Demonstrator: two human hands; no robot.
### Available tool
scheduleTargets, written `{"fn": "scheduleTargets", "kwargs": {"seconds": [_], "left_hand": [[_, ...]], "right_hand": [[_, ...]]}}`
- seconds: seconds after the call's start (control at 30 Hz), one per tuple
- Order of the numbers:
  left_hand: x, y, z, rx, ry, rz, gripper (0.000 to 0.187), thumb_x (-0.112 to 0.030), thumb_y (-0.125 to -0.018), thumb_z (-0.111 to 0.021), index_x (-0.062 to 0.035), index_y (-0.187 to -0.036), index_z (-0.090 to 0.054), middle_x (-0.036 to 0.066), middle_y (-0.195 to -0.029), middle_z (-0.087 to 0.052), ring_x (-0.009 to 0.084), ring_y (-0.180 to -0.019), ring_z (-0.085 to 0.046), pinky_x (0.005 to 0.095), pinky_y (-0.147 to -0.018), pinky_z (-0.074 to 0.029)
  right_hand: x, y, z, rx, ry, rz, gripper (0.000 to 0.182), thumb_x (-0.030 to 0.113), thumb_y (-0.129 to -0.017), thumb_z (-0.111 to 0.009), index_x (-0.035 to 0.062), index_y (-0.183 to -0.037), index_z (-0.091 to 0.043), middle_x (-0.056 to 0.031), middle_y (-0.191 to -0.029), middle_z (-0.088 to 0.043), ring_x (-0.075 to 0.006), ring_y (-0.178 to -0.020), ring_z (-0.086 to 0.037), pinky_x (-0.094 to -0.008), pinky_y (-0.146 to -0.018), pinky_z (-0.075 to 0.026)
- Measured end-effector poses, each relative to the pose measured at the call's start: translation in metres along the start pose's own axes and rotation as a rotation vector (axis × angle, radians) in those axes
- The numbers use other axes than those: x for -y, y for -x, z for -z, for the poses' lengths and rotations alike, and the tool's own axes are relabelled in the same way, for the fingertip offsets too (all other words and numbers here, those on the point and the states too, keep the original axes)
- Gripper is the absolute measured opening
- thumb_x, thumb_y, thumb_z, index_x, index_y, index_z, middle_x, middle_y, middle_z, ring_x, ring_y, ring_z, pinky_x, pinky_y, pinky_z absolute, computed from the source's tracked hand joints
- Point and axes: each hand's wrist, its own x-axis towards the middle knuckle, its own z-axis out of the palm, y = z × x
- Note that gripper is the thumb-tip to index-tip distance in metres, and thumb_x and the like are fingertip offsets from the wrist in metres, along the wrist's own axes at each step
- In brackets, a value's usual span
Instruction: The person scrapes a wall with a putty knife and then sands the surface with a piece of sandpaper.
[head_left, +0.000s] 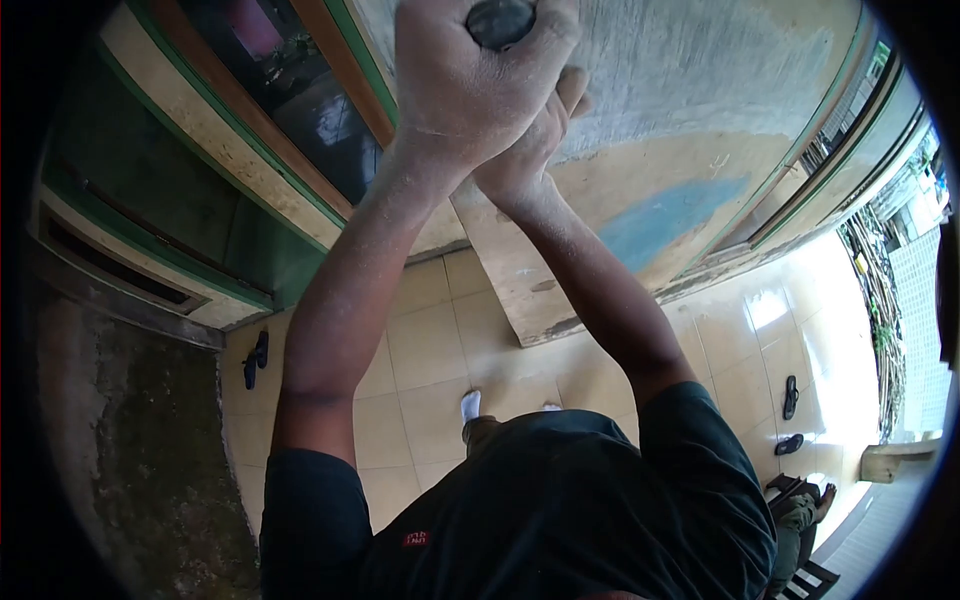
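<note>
My left hand (465, 85), coated in pale dust, is raised at the top of the head view. It is wrapped round a dark tool handle, whose rounded end (501, 22) pokes out of the fist; the rest of the tool is hidden or out of frame. Close behind and below it is my right hand (530, 150), also dusty, partly covered by the left wrist. Its visible fingers look curled, but what they grip is hidden. Both hands are up against a wall (680, 80) with grey plaster above and bare beige and blue patches lower down.
A brown-framed window (340, 70) is at the left, another window (830, 140) at the right. Sandals (790, 398) and dark footwear (256, 360) lie on the tiled floor (430, 420). A seated person's leg (800, 520) shows at lower right, by a dark chair (815, 580).
</note>
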Motion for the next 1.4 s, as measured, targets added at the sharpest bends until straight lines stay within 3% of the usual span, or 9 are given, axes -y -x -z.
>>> {"fn": "scheduleTargets", "kwargs": {"seconds": [0.07,0.27,0.47,0.67,0.73,0.8,1.03,1.1,1.4], "left_hand": [[-0.012,-0.004,-0.002,-0.029,0.103,-0.289,0.030,-0.004,-0.088,-0.055,-0.0005,-0.059,-0.050,0.000,-0.045,-0.046,0.0040,-0.041,-0.043,0.0199,-0.039,-0.030],[0.026,0.034,0.008,-0.037,-0.005,-0.131,0.029,-0.003,-0.089,-0.054,0.0009,-0.061,-0.049,0.002,-0.047,-0.046,0.0056,-0.041,-0.041,0.0211,-0.039,-0.030],[0.004,0.022,-0.007,-0.084,0.256,-0.216,0.028,-0.003,-0.089,-0.053,0.0024,-0.062,-0.048,0.004,-0.047,-0.046,0.0081,-0.040,-0.041,0.0231,-0.038,-0.030],[0.021,0.032,-0.011,-0.052,-0.005,-0.146,0.029,0.000,-0.086,-0.053,0.0016,-0.058,-0.047,0.005,-0.047,-0.046,0.0084,-0.040,-0.042,0.0238,-0.038,-0.031],[0.006,0.014,-0.016,-0.049,0.066,-0.169,0.031,0.000,-0.086,-0.052,0.0013,-0.056,-0.046,0.005,-0.046,-0.045,0.0089,-0.039,-0.041,0.0243,-0.038,-0.031],[-0.012,0.010,-0.010,-0.001,0.333,-0.092,0.033,-0.002,-0.087,-0.050,0.0007,-0.055,-0.043,0.005,-0.046,-0.042,0.0108,-0.038,-0.039,0.0253,-0.037,-0.030],[0.020,0.046,-0.016,-0.042,0.134,0.039,0.026,-0.004,-0.085,-0.060,-0.0006,-0.061,-0.051,0.001,-0.047,-0.049,0.0061,-0.042,-0.049,0.0197,-0.039,-0.035],[-0.002,0.020,-0.021,-0.040,0.123,-0.099,0.031,-0.003,-0.087,-0.050,-0.0010,-0.057,-0.042,0.005,-0.050,-0.044,0.0113,-0.040,-0.040,0.0261,-0.039,-0.029],[0.023,0.056,-0.002,-0.061,0.125,0.116,0.032,-0.006,-0.087,-0.050,-0.0004,-0.057,-0.041,0.006,-0.049,-0.041,0.0137,-0.041,-0.040,0.0303,-0.041,-0.033]], "right_hand": [[0.003,-0.013,0.001,-0.090,-0.007,0.030,0.024,0.026,-0.067,-0.068,0.0127,-0.083,-0.056,0.0033,-0.072,-0.047,-0.0197,-0.077,-0.039,-0.0373,-0.072,-0.021],[-0.002,0.035,-0.005,0.007,0.212,-0.020,0.017,0.025,-0.070,-0.063,0.0127,-0.079,-0.057,-0.0001,-0.073,-0.042,-0.0211,-0.078,-0.038,-0.0386,-0.070,-0.021],[-0.003,0.021,-0.008,-0.208,0.045,0.011,0.017,0.025,-0.069,-0.064,0.0132,-0.080,-0.062,0.0020,-0.075,-0.043,-0.0201,-0.081,-0.034,-0.0379,-0.072,-0.020],[-0.005,0.035,0.004,0.012,0.167,-0.059,0.030,0.022,-0.067,-0.066,0.0080,-0.093,-0.063,-0.0016,-0.077,-0.041,-0.0216,-0.082,-0.034,-0.0383,-0.072,-0.021],[-0.003,0.008,0.000,-0.286,-0.028,0.015,0.030,0.023,-0.067,-0.065,0.0073,-0.092,-0.062,-0.0020,-0.078,-0.040,-0.0227,-0.080,-0.034,-0.0387,-0.071,-0.021],[0.003,0.001,0.009,-0.164,0.029,-0.010,0.031,0.028,-0.067,-0.066,0.0076,-0.091,-0.062,-0.0028,-0.079,-0.040,-0.0230,-0.079,-0.035,-0.0386,-0.071,-0.021],[-0.005,0.054,0.002,-0.091,0.213,-0.139,0.032,0.027,-0.065,-0.066,0.0099,-0.091,-0.061,-0.0051,-0.087,-0.043,-0.0249,-0.083,-0.037,-0.0401,-0.074,-0.023],[-0.002,0.016,-0.003,-0.158,0.133,-0.075,0.032,0.027,-0.064,-0.066,0.0100,-0.091,-0.060,-0.0048,-0.087,-0.043,-0.0250,-0.084,-0.037,-0.0404,-0.074,-0.023],[0.002,0.060,0.005,-0.006,0.133,-0.077,0.037,0.030,-0.063,-0.065,0.0096,-0.093,-0.061,-0.0029,-0.085,-0.043,-0.0235,-0.085,-0.038,-0.0393,-0.075,-0.023]]}}
